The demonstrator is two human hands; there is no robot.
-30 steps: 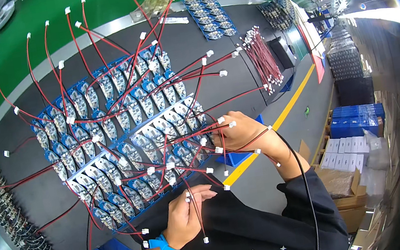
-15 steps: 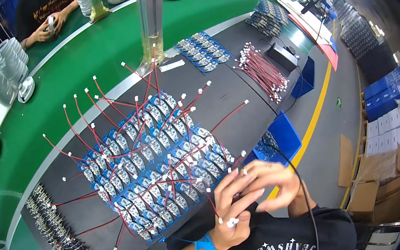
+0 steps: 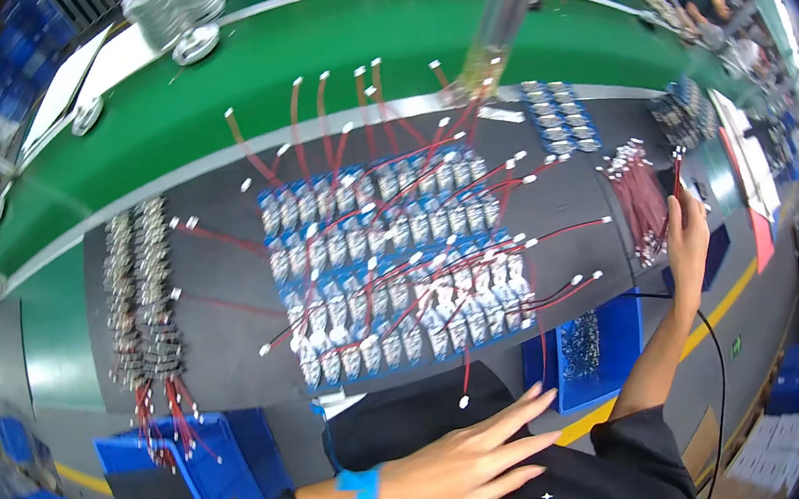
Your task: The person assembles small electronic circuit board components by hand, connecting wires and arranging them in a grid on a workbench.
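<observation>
At the right end of the dark mat, my right hand (image 3: 687, 234) pinches a red-and-black connector cable (image 3: 678, 174) with a white plug pointing up. It is beside a bundle of red cables (image 3: 640, 203) with white plugs. My left hand (image 3: 464, 468), with a blue wrist strap (image 3: 361, 492), is held over my lap, palm down, fingers spread and holding nothing. Ahead of it lie rows of small circuit boards (image 3: 401, 300) in blue panels, with red cables running out from many of them.
Strips of small boards (image 3: 157, 281) lie at the mat's left end. Blue bins (image 3: 236, 463) (image 3: 603, 379) stand below the near edge. A further board panel (image 3: 559, 117) lies at the back right, near a metal post (image 3: 508, 3). A black cord (image 3: 715, 359) hangs by my right arm.
My hands have parted: the right has gone from beside the left to the cable bundle and now grips a cable. My left fingers have spread. The whole view has turned.
</observation>
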